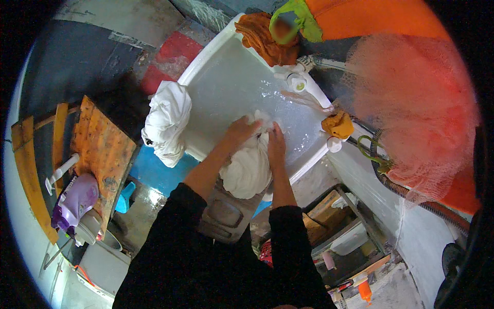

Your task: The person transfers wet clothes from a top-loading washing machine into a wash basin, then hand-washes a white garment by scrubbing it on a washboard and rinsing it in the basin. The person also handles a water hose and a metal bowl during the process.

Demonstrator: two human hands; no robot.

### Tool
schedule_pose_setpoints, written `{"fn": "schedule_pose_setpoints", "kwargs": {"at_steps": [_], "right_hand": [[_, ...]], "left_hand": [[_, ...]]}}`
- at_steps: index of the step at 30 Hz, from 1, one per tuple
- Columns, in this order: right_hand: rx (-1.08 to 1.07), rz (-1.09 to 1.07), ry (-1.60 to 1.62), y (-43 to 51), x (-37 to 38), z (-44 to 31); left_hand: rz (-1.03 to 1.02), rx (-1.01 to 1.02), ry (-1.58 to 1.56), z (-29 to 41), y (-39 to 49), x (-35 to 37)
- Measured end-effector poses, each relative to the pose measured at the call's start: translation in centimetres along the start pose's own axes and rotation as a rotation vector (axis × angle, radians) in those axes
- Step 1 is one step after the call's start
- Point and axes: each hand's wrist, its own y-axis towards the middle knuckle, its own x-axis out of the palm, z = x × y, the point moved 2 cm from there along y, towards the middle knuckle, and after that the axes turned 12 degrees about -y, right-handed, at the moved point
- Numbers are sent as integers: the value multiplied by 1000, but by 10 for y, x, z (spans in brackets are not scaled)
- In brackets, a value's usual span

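Both hands hold a wet, off-white cloth [247,174] at the near edge of a white sink [210,52]. My left hand [240,133] grips its bunched upper end from the left. On the other side, my right hand [276,143] has its fingers closed around the same twisted part. The cloth's lower bulk rests on a brown washboard [222,214], which leans at the sink's near rim. Cloudy water [231,85] with some suds fills the basin beyond my hands.
A bundled white cloth [168,119] hangs over the left rim. Brown cloth [262,36] lies at the far corner near a white tap [299,83]; a mustard cloth [338,124] sits right. A wooden chair [100,150] holds a purple bottle [79,193]. Red netting [413,108] hangs right.
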Motion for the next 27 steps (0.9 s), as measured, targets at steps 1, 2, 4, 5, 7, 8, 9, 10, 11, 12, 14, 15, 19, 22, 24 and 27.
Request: {"fn": "schedule_pose_setpoints", "kwargs": {"at_steps": [1, 2, 4, 5, 7, 8, 9, 10, 11, 12, 14, 15, 19, 22, 24, 27], "right_hand": [[50, -26, 14, -2, -8, 18], [-24, 50, 91, -16, -11, 34], [-116, 131, 301, -39, -9, 43], [-112, 142, 430, -48, -11, 34], [186, 93, 749, -91, -36, -10], [112, 122, 573, -118, -39, -14], [42, 152, 392, -140, -41, -17], [35, 221, 371, -157, -28, -8], [28, 292, 347, -170, -4, 10], [36, 283, 247, -167, 2, 16], [72, 199, -32, -141, 1, 25], [85, 102, -202, -113, -6, 18], [89, 114, -466, -36, -22, 12], [90, 39, -158, -53, -27, 25], [8, 15, -9, -93, -27, 16], [-126, 211, -102, -169, -10, -18]], "left_hand": [[10, -43, -85, 48, 0, 6], [28, -101, -158, 75, -12, 10], [220, 432, -29, 81, -42, 8], [322, 692, 44, 83, -61, 9], [170, 370, -511, 130, -112, -27], [104, 355, -485, 137, -133, -37], [34, 340, -464, 140, -151, -45], [-47, 336, -446, 141, -158, -46], [-28, 408, -388, 134, -153, -32], [1, 473, -326, 113, -143, -7], [-55, 456, -142, 106, -112, 10], [127, 484, 8, 95, -93, 19], [333, 386, 269, 113, -36, 6], [52, 88, 216, 110, -43, 7], [-231, -6, 111, 116, -93, -28], [85, 458, 138, 90, -169, -34]]}}
